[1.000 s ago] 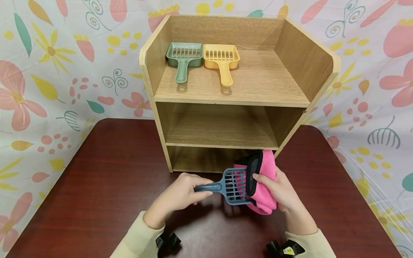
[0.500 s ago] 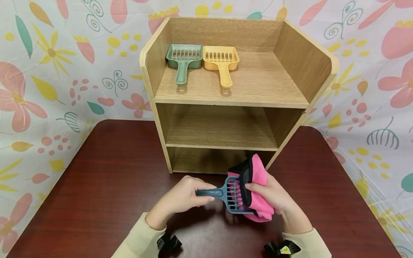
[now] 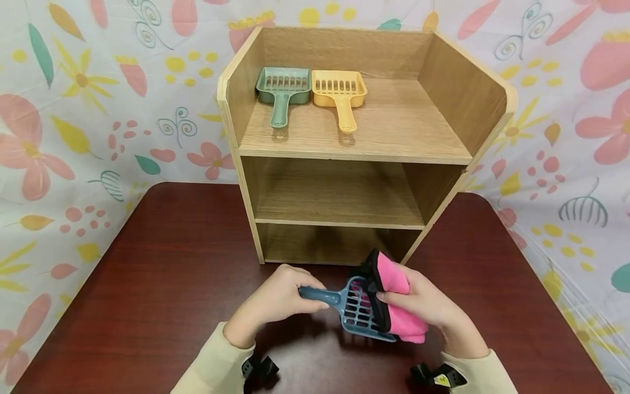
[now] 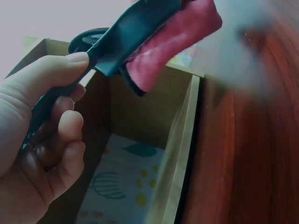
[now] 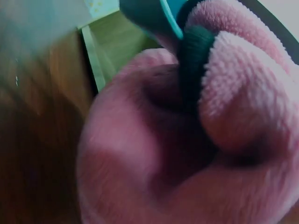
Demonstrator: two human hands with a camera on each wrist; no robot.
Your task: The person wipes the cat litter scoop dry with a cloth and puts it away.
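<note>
My left hand (image 3: 275, 295) grips the handle of a blue slotted litter scoop (image 3: 358, 313), held above the table with its head pointing right and tilted down. A pink fluffy cloth with black trim (image 3: 406, 324) is folded over the far end of the scoop's head. My right hand (image 3: 425, 298) holds this cloth, thumb on the near side; its other fingers are mostly hidden. In the left wrist view, the thumb lies along the scoop's handle, and the cloth (image 4: 180, 39) covers the far end. The right wrist view is filled by the bunched cloth (image 5: 254, 88) against the scoop (image 5: 149, 18).
Just beyond my hands stands a wooden shelf unit (image 3: 339, 156) with three levels. On its top level, a green litter scoop (image 3: 279, 112) and a yellow one (image 3: 345, 115) sit side by side at the left. Dark red table (image 3: 162, 306) surrounds the unit.
The scoop's head has dropped and tilted more toward me. My right hand and the cloth moved left and down along it, then back to the right. The left hand stayed nearly in place.
</note>
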